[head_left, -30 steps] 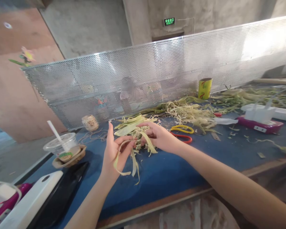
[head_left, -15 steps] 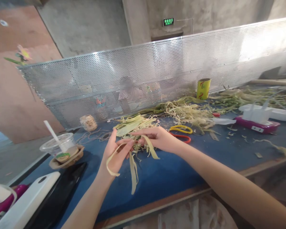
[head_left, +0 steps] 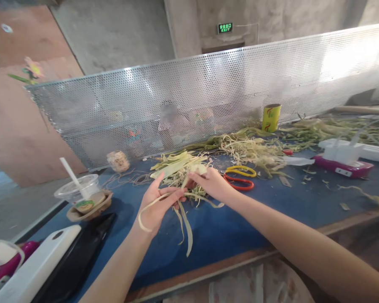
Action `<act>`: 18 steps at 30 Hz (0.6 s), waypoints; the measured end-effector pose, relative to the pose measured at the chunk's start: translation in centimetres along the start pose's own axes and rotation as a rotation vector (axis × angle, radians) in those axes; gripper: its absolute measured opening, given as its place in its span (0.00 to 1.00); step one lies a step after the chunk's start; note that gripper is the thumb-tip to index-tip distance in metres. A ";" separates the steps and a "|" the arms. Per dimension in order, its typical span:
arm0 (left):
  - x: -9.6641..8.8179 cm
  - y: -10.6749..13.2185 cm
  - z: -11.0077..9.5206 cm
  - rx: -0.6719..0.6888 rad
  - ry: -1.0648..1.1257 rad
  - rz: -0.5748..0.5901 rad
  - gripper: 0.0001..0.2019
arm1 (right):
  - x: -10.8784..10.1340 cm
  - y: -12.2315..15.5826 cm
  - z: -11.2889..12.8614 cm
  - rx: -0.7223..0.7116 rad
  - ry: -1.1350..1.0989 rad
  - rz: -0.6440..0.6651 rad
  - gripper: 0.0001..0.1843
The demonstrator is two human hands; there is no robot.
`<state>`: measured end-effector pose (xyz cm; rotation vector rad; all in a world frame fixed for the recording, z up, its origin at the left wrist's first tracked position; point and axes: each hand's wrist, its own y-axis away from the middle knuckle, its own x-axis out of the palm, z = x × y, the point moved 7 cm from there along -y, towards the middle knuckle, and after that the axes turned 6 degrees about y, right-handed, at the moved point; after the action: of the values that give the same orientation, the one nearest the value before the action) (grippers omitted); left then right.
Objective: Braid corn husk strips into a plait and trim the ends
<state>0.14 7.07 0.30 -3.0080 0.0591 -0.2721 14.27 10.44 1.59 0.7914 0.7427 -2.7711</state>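
Observation:
My left hand (head_left: 158, 204) is raised over the blue table (head_left: 227, 229), palm up, with its fingers pinched on several pale yellow-green husk strips (head_left: 183, 219) that dangle below it. My right hand (head_left: 210, 184) is just to the right, fingers curled and pinching another strip at the near edge of a husk pile (head_left: 177, 164). The two hands nearly touch. Yellow-and-red scissors (head_left: 240, 176) lie right behind my right hand.
More husk strips (head_left: 255, 149) spread to the back right by a yellow cylinder (head_left: 270, 118). A plastic cup with a straw (head_left: 78, 191), a twine ball (head_left: 118, 161), a black tray (head_left: 78, 256), a white board (head_left: 34, 269) at left. A pink-and-white device (head_left: 344, 162) at right. A perforated metal screen (head_left: 208, 92) behind.
My right hand has moved back toward the husk pile and taken a new strip. The strips in my left hand hang lower and longer.

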 end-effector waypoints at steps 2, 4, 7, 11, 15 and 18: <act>-0.3 -0.1 0.6 -0.085 0.112 -0.030 0.45 | -1.1 0.1 -0.4 0.044 0.249 -0.102 0.23; -0.5 -0.1 1.0 -0.146 0.181 -0.060 0.40 | -2.6 0.5 0.4 -0.038 0.496 -0.260 0.24; -0.7 -0.1 1.1 -0.178 0.213 -0.083 0.37 | -3.4 2.0 3.1 -0.374 0.638 -0.443 0.18; -0.9 -0.2 1.2 -0.174 0.228 -0.098 0.33 | -0.7 4.4 5.9 -0.895 0.732 -0.311 0.09; -0.9 -0.2 1.0 -0.118 0.201 -0.101 0.34 | 1.0 5.2 6.2 -0.999 0.777 -0.266 0.11; -0.6 -0.1 0.5 -0.076 0.167 -0.081 0.40 | 0.7 4.9 6.1 -0.940 0.594 -0.279 0.09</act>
<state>-0.35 7.27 -0.30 -3.0599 -0.0378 -0.5402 12.34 3.11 3.68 1.3039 2.1426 -1.9076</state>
